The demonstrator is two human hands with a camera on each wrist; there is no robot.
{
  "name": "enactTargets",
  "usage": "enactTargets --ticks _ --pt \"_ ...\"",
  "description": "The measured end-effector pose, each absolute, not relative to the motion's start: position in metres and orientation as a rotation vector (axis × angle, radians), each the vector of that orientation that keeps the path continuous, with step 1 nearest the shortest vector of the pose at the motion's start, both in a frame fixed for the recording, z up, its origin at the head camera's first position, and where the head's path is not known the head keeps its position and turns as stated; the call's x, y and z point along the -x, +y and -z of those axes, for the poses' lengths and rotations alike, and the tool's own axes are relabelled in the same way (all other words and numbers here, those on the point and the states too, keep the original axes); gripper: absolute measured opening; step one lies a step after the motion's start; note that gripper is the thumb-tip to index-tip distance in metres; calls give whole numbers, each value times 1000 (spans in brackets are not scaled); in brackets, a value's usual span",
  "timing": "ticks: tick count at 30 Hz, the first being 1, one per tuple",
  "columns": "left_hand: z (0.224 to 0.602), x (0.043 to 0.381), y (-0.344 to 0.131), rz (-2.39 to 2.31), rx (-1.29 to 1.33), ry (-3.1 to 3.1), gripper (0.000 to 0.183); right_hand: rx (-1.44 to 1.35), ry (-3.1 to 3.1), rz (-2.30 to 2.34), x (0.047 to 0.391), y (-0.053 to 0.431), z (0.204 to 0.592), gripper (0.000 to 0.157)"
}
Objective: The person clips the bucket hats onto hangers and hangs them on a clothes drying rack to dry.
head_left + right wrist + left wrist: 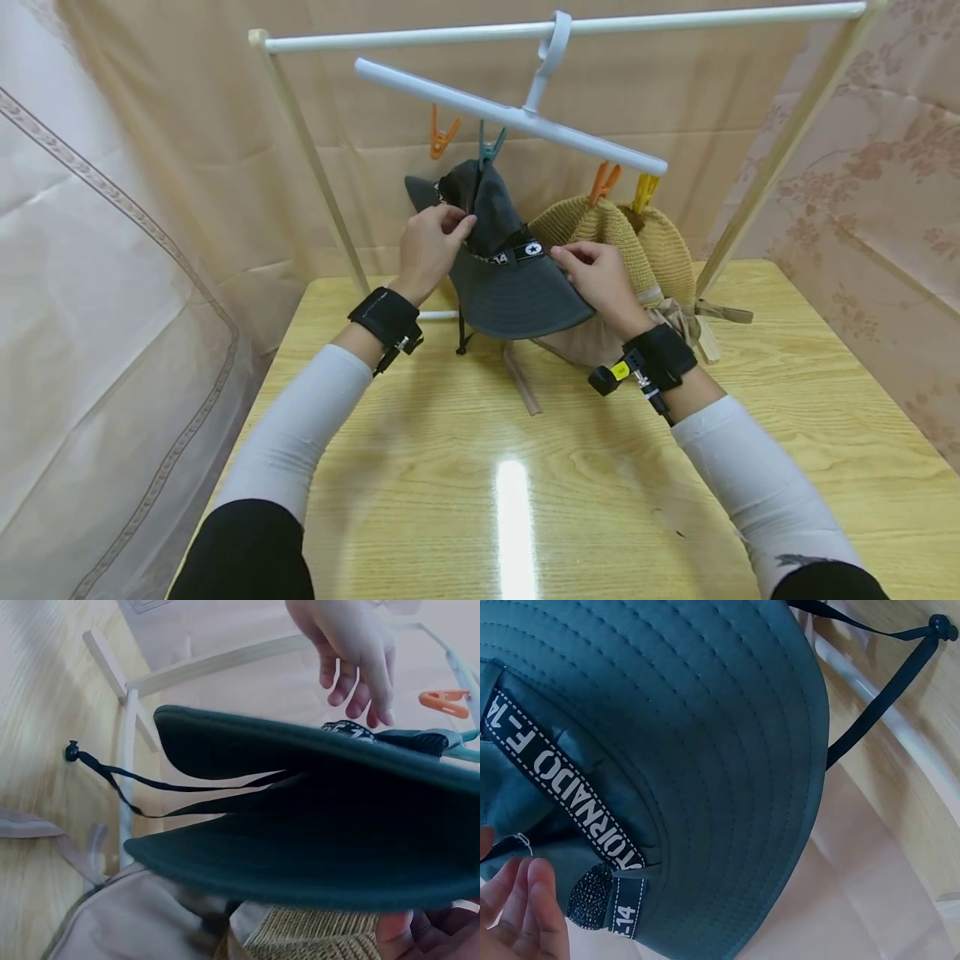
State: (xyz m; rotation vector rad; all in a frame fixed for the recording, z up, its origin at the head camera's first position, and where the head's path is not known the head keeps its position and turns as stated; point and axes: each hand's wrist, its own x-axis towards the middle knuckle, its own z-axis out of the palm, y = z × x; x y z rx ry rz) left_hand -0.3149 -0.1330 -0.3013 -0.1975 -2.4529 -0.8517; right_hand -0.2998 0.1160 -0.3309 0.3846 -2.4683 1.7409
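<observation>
A dark grey-green bucket hat [517, 292] with a lettered black band hangs from a teal clip [491, 143] under a white hanger [480, 107]. My left hand [431, 246] is at the hat's crown, its fingers [544, 907] fairly straight in front of the folded fabric. Whether they touch the cloth is unclear. At the right side of the brim, my right hand [600, 279] pinches the edge between thumb and fingers. From the right wrist view, the hat's dark underside [337, 832] shows, and a cord with a toggle [72, 751] dangles from it.
To the right, a yellow knitted hat [667, 250] hangs from an orange clip [603, 182] and a yellow clip [645, 192]. Another orange clip [442, 133] hangs bare at the left. A white rod [675, 18] on side posts bears the tilted hanger above a wooden table [420, 500].
</observation>
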Motion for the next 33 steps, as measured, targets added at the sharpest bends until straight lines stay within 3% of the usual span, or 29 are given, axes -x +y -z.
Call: enactTargets --ticks 16,33 --pt "314 302 -141 948 177 -2500 33 -323 -2506 -1784 292 127 343 39" --pt "351 285 -141 937 222 -2549 29 -280 -2614 -1606 286 138 373 42"
